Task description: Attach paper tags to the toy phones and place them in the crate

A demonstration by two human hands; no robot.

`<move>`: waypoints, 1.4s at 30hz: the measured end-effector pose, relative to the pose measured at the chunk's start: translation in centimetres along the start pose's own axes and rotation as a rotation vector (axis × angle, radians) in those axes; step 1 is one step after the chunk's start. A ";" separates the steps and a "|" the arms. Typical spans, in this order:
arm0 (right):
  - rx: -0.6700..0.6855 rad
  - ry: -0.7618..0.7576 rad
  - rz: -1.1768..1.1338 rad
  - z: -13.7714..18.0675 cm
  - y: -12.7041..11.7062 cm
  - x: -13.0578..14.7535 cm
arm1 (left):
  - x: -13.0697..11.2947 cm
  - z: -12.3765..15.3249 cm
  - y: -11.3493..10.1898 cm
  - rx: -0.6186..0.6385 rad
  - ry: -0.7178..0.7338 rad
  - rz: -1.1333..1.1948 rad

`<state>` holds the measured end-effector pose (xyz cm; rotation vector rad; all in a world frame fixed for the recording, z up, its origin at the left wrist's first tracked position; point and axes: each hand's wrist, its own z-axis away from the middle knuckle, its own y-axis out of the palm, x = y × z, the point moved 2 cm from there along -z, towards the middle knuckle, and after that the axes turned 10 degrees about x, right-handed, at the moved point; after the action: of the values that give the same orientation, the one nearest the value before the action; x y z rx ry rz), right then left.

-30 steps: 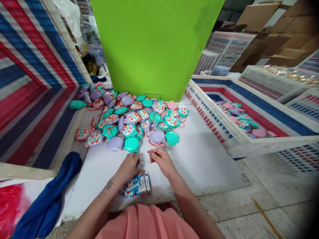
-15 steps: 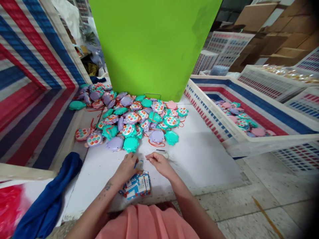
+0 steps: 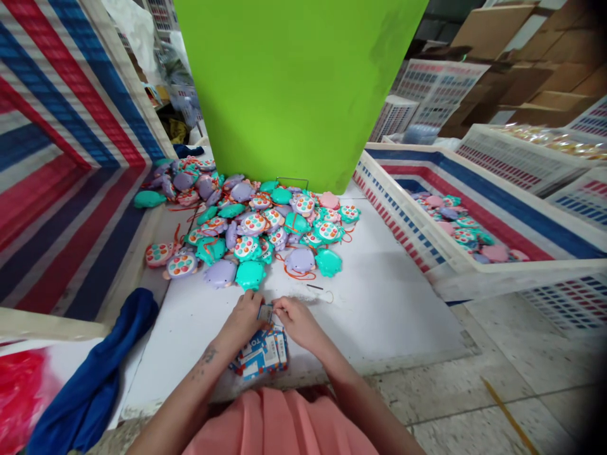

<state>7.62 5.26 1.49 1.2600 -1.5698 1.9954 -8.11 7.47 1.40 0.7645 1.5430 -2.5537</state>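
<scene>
My left hand is closed on a small printed card, held just above the table near its front. My right hand is pinched at the right edge of that card. What its fingertips hold is too small to make out. Beneath both hands lies a loose pile of blue, white and red printed cards. Beyond my fingers spreads a heap of turtle-like toys in teal, purple and pink, some with coloured buttons and orange cords. A thin dark stick lies right of the heap, near a fine loop.
A striped-lined crate stands tipped on its side at left, with a blue cloth before it. On the right, a white crate holds more toys. A green panel rises behind the heap.
My right hand has moved left from beside the stick to the edge of the card. My left hand keeps its grip, and the view has shifted slightly.
</scene>
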 end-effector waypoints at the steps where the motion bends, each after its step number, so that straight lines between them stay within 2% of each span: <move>1: 0.005 -0.014 0.039 -0.1 0.2 0.2 | -0.1 0.0 -0.1 0.003 -0.005 -0.016; 5: 0.024 -0.040 0.118 -0.6 0.2 0.7 | -0.2 0.1 -0.1 0.016 -0.014 -0.034; 13: 0.023 0.044 0.126 -1.8 0.3 0.6 | 0.2 0.3 0.3 -0.024 0.003 0.029; 24: 0.102 0.107 -0.286 -2.9 0.5 -1.5 | 0.4 0.1 0.4 -0.005 0.028 0.027; 30: 0.051 0.130 -0.251 -2.0 0.1 -1.9 | 0.3 0.9 0.1 -0.064 0.078 0.013; 32: 0.044 0.123 -0.205 -1.6 -0.1 -1.6 | 0.3 1.5 -0.3 -0.103 0.057 -0.015; 35: 0.037 0.091 -0.142 -1.2 -0.2 -1.0 | 0.2 2.2 -0.7 -0.135 -0.056 -0.087; 38: 0.039 0.069 -0.082 -1.3 0.1 -0.4 | 0.2 2.5 -0.6 -0.133 -0.153 -0.141; 42: 0.044 0.013 0.007 -1.6 0.5 0.2 | 0.4 2.0 -0.4 -0.113 -0.200 -0.117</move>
<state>6.46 6.51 1.30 1.2569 -1.5344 2.0496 -9.30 6.02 2.28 0.4047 1.6933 -2.5044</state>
